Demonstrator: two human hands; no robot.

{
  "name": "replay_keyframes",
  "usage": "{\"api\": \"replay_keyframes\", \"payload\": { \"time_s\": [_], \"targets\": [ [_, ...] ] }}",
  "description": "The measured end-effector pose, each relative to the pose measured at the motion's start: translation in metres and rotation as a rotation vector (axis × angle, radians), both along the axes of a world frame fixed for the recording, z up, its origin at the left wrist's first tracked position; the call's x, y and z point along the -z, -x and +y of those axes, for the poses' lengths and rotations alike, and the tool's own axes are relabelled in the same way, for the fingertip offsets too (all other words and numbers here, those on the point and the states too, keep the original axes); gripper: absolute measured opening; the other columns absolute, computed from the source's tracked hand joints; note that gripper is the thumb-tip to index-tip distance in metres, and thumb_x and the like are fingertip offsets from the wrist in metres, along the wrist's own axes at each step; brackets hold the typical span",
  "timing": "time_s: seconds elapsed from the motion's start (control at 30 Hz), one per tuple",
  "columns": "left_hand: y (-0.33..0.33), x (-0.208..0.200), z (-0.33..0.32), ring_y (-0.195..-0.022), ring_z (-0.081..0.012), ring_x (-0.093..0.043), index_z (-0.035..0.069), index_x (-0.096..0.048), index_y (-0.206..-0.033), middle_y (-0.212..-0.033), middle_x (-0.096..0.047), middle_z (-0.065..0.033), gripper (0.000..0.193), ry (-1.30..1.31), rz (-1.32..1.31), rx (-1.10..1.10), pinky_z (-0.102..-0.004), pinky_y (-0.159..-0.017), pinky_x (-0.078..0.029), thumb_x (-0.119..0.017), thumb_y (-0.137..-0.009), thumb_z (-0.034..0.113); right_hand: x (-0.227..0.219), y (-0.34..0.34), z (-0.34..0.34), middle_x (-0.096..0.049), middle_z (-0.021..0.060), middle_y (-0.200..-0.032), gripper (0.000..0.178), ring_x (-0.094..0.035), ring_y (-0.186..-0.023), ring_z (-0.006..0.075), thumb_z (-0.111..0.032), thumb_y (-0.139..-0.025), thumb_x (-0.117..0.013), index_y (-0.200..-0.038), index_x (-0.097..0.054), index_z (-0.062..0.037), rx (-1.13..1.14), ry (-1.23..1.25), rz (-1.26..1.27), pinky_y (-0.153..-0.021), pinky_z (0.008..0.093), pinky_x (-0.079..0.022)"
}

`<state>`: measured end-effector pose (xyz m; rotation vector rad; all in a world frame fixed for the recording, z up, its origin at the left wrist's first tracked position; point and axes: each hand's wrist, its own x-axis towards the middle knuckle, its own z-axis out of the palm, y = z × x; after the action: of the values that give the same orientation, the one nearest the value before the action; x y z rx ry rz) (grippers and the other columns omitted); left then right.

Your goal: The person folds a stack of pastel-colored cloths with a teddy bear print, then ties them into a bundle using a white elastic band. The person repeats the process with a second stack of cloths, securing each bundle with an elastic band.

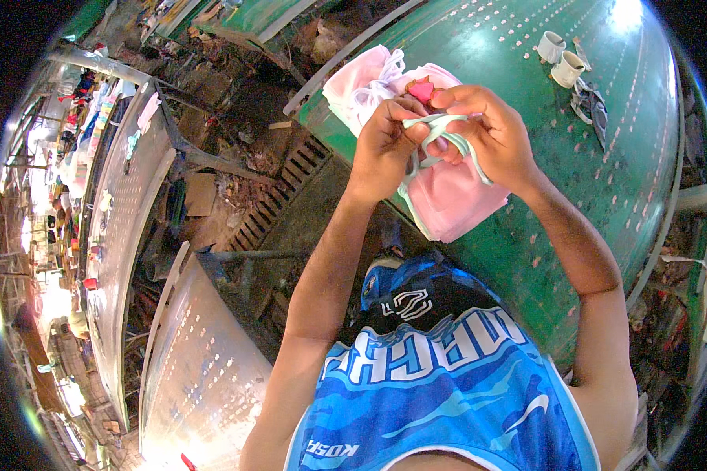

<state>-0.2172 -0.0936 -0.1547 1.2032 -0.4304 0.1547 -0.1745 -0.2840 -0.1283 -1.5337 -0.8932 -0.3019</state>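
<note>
Both hands meet over a stack of pink cloth pieces [453,200] at the edge of the green table. Between them runs a pale mint-green cloth strip [440,124], looped and hanging in a curve. My left hand [386,141] pinches one part of the strip with thumb and fingers. On the other side my right hand [491,129] is closed on it too, fingertips close to the left ones. Just beyond the fingers lies a small red-pink piece [422,89]. White-lilac ties [373,96] lie bunched on the pink cloth at the far left of the stack.
The green table [558,196] is dotted with pale spots. Two white cups or rolls [567,69] stand at its far right, beside dark-handled scissors [589,110]. A metal-topped table [204,369] is at lower left, with a slatted grate [279,192] and clutter on the floor.
</note>
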Motion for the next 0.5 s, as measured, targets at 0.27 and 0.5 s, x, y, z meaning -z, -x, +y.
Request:
{"api": "replay_keyframes", "payload": {
  "time_s": [0.27, 0.5],
  "targets": [
    [0.012, 0.000, -0.019, -0.093, -0.0268, -0.073, 0.003, -0.050, -0.105, -0.130, -0.055, -0.0202, 0.026, -0.336, -0.386, -0.452, -0.0342, -0.075, -0.062, -0.058, -0.093, -0.018, -0.024, -0.011, -0.012, -0.072, 0.0072, -0.096, 0.020, -0.069, -0.086, 0.0129, -0.010, -0.100, -0.071, -0.115, -0.062, -0.0011, -0.046, 0.306, 0.501, -0.075, 0.0288, -0.056],
    [0.003, 0.015, -0.030, -0.094, -0.0320, -0.078, 0.001, -0.047, -0.101, -0.124, -0.069, -0.0277, 0.012, -0.501, -0.712, -0.644, -0.0362, -0.069, -0.064, -0.052, -0.099, -0.009, -0.030, -0.016, -0.009, -0.049, -0.0036, -0.075, 0.027, -0.047, -0.070, 0.0062, 0.003, -0.092, -0.070, -0.112, -0.053, -0.0017, 0.008, 0.350, 0.417, -0.063, 0.0259, -0.043]
  ]
}}
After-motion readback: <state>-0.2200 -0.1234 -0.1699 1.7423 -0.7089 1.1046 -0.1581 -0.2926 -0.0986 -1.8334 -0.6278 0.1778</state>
